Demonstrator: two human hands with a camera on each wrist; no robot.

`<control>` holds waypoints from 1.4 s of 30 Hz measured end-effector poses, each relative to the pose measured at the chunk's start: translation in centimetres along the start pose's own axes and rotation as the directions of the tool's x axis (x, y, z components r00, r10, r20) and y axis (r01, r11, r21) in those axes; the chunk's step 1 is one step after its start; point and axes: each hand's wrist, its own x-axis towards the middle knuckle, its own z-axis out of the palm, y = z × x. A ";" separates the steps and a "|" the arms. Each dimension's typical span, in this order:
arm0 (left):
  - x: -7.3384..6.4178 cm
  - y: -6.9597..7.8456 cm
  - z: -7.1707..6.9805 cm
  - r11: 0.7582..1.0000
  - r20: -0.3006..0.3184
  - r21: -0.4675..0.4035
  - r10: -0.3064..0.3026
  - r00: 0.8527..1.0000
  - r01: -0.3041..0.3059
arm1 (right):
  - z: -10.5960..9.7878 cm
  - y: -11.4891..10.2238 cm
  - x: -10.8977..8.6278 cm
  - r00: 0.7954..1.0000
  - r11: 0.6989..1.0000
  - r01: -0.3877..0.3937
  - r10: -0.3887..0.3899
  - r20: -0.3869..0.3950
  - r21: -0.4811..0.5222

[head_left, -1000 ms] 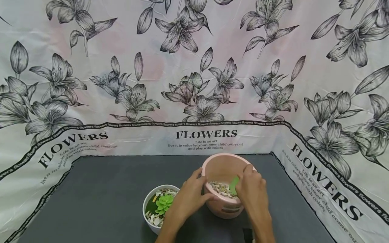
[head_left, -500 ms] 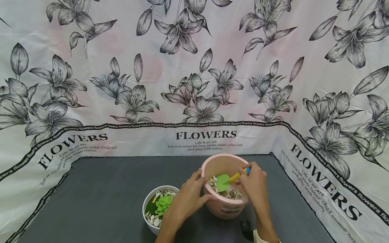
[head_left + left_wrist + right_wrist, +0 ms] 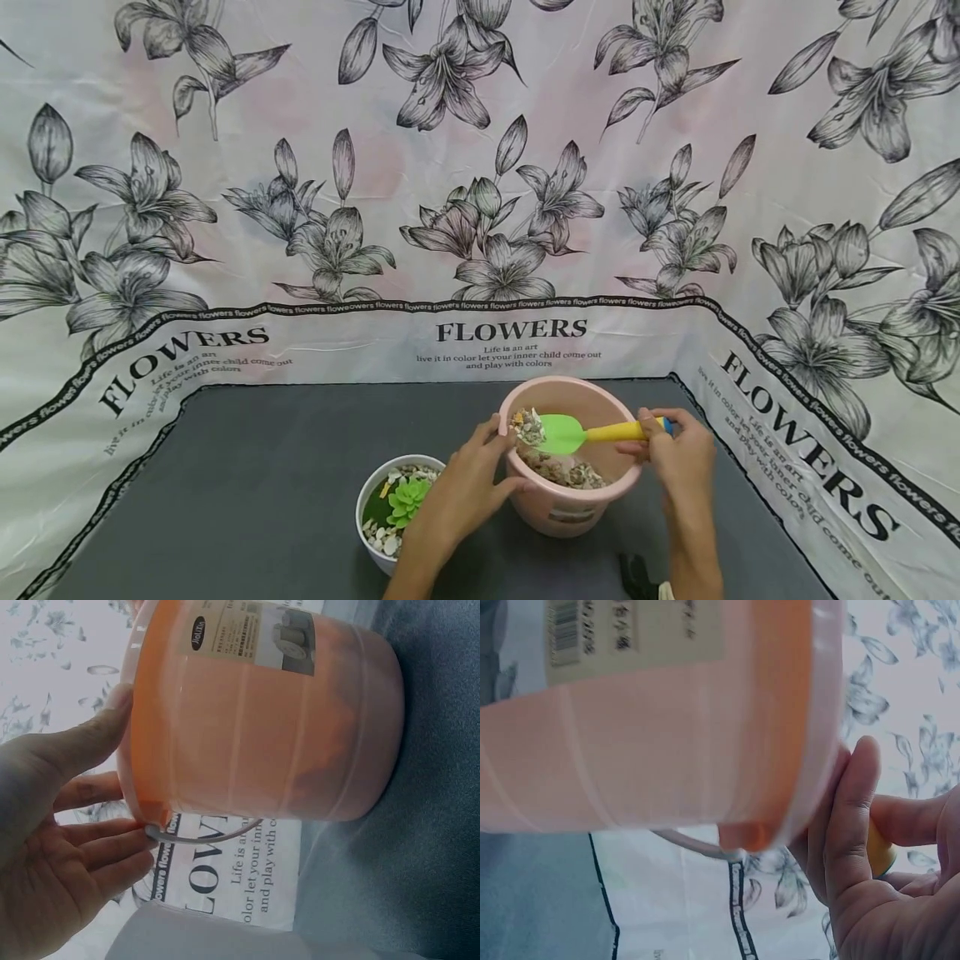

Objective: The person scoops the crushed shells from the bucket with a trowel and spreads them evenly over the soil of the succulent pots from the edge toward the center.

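Head view: right hand [image 3: 681, 457] is pinching the shovel [image 3: 596, 433] by its handle; blade is pointing to 9 o'clock, near level, presumably so pebbles [image 3: 527, 427] aren't spilling; left hand [image 3: 468, 485] is resting spread at the bucket [image 3: 536, 508] rim's 8-9 o'clock, likely steadying it; bucket is sitting at view's 5 o'clock.

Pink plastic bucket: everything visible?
The pink bucket, translucent-looking plastic with faint bands, a beige printed label and a thin grey handle hanging down, stands upright on the dark grey tabletop, small pebbles inside. The person's left hand touches its round rim; contact with the right hand or green-and-yellow shovel is unclear.
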 end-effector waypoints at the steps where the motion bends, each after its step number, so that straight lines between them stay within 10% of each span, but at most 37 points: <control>1: 0.0 0.0 0.0 1.000 -0.002 -0.002 0.000 1.000 0.000 | -0.2 0.0 0.1 1.000 1.000 -0.009 0.009 -0.003 0.023; 22: 0.0 -1.3 0.1 0.998 -0.095 -0.057 0.023 0.995 -0.028 | -2.1 -2.4 -0.9 0.990 0.960 -0.013 0.051 -0.131 0.279; 42: -5.9 -6.7 -6.3 0.969 -0.115 -0.217 -0.145 0.983 0.117 | 2.2 -4.4 -5.2 0.996 0.949 0.054 -0.073 0.051 0.311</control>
